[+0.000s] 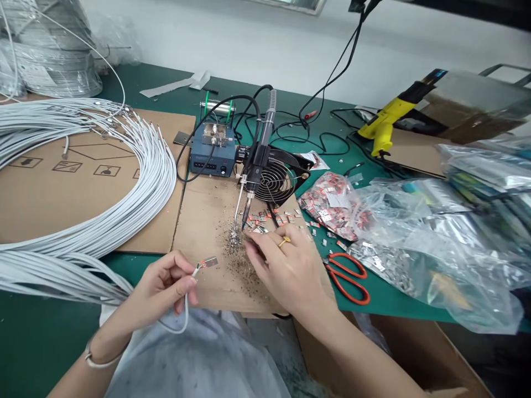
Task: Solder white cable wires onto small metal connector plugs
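My left hand (pixel 168 287) pinches a white cable (pixel 185 315) close to its end. From that end, thin coloured wires run to a small flat metal connector with an orange-red part (pixel 209 262). My right hand (pixel 286 262) has thumb and fingers drawn together just below the tip of a soldering iron (pixel 248 207), held tip-down in a stand. Whatever those fingers hold, if anything, is hidden. Solder crumbs (pixel 233 239) lie beside the fingertips on the cardboard (pixel 199 221). Several loose connectors (pixel 259 216) lie behind the right hand.
A large coil of white cables (pixel 160 182) fills the left side. A blue soldering station (pixel 211 155), solder spool (pixel 218 108) and black fan (pixel 276 179) stand behind the iron. Red-handled scissors (pixel 348 279), bags of connectors (pixel 332 202) and a yellow heat gun (pixel 390 119) are right.
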Demonstrator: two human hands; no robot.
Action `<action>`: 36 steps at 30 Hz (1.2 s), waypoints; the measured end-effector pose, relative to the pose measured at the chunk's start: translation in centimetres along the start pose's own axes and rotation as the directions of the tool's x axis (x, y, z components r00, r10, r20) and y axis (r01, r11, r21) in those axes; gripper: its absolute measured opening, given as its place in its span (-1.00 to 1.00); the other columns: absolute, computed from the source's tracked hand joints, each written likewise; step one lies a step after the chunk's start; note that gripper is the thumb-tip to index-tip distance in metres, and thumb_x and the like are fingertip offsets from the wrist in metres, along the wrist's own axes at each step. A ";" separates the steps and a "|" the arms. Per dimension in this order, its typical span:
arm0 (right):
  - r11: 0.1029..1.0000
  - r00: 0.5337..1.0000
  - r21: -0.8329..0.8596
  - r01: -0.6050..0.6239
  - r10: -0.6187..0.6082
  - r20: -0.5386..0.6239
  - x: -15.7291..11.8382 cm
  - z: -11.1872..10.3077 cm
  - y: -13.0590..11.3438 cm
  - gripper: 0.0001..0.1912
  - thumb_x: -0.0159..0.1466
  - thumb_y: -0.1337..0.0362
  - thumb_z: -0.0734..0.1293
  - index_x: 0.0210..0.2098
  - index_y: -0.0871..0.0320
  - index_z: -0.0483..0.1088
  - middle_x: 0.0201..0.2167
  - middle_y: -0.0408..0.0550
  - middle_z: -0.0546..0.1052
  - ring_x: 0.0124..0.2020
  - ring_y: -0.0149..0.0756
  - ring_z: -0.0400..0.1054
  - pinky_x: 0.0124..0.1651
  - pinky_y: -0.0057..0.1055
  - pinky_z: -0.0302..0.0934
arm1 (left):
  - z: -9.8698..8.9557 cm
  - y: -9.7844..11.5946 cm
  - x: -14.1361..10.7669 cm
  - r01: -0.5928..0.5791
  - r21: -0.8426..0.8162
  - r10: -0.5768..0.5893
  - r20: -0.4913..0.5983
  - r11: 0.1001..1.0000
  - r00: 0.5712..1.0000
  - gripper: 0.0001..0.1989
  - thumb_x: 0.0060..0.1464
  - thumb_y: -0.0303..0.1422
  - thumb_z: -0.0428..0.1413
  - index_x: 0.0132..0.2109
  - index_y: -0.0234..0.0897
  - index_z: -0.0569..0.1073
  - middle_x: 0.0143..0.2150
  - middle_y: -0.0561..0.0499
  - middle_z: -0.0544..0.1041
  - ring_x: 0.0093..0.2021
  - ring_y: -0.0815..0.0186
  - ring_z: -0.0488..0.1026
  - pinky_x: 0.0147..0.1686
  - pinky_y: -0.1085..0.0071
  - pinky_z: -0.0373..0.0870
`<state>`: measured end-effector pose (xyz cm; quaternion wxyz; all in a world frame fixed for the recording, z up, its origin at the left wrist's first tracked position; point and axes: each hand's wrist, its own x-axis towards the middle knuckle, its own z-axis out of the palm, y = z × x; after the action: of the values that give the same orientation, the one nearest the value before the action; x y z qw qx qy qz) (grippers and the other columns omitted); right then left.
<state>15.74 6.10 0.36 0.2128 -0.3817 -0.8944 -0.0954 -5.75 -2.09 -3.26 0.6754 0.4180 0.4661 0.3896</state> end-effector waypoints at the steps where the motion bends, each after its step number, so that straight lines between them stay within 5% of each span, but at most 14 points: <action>1: 1.000 1.000 -0.013 0.007 -0.007 -0.015 0.0 0.0 0.0 -0.85 0.24 0.41 0.26 -0.32 0.32 0.48 -0.55 -0.03 0.38 -0.38 -0.23 0.14 -0.29 -0.32 0.04 | 0.0 -0.1 0.0 -0.010 -0.002 0.010 0.001 1.000 1.000 -0.66 0.13 -0.16 0.06 -0.29 -0.34 0.13 -0.52 0.02 0.45 -0.65 0.56 0.28 -0.64 0.68 0.23; 16: 0.989 0.999 -0.141 0.040 -0.043 -0.016 0.2 -0.3 -0.7 -0.95 0.13 0.43 0.35 -0.41 0.28 0.48 -0.60 -0.04 0.34 -0.42 -0.20 0.10 -0.35 -0.30 -0.10 | -0.1 -0.5 0.1 -0.063 -0.021 0.064 0.016 0.998 0.998 -0.69 0.15 -0.21 0.06 -0.31 -0.35 0.14 -0.52 0.03 0.46 -0.65 0.58 0.27 -0.64 0.70 0.26; 25: 0.988 0.997 -0.148 -0.037 0.028 -0.065 0.1 0.1 -1.1 -0.84 0.21 0.38 0.27 -0.44 0.27 0.48 -0.69 -0.02 0.27 -0.38 -0.14 0.17 -0.30 -0.28 -0.04 | -0.2 -0.4 -0.1 -0.051 -0.001 0.051 0.004 0.999 0.999 -0.67 0.14 -0.18 0.06 -0.28 -0.35 0.14 -0.52 0.02 0.46 -0.66 0.56 0.27 -0.64 0.68 0.25; 31: 0.976 0.979 0.096 -0.194 0.199 -0.047 -0.5 -0.7 -0.3 -0.87 0.22 0.36 0.28 -0.37 0.30 0.44 -0.58 -0.03 0.34 -0.39 -0.23 0.20 -0.30 -0.34 0.03 | -0.1 -0.6 0.0 -0.065 -0.012 0.065 0.013 0.998 0.998 -0.69 0.14 -0.20 0.06 -0.29 -0.34 0.14 -0.53 0.02 0.45 -0.66 0.57 0.26 -0.65 0.69 0.23; 36: 0.786 0.890 0.420 -0.454 0.421 0.175 -0.1 0.5 0.6 -0.77 0.21 0.28 0.26 -0.54 0.24 0.22 -0.65 -0.18 0.18 -0.59 -0.46 0.03 -0.50 -0.49 -0.08 | 0.0 -0.3 0.0 -0.062 0.003 0.062 0.013 0.998 0.998 -0.67 0.14 -0.17 0.05 -0.29 -0.34 0.14 -0.53 0.01 0.45 -0.65 0.56 0.27 -0.64 0.68 0.23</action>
<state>16.11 6.63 -0.18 0.2791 -0.5218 -0.7858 0.1798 -5.69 -2.21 -3.58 0.6654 0.4358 0.4493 0.4068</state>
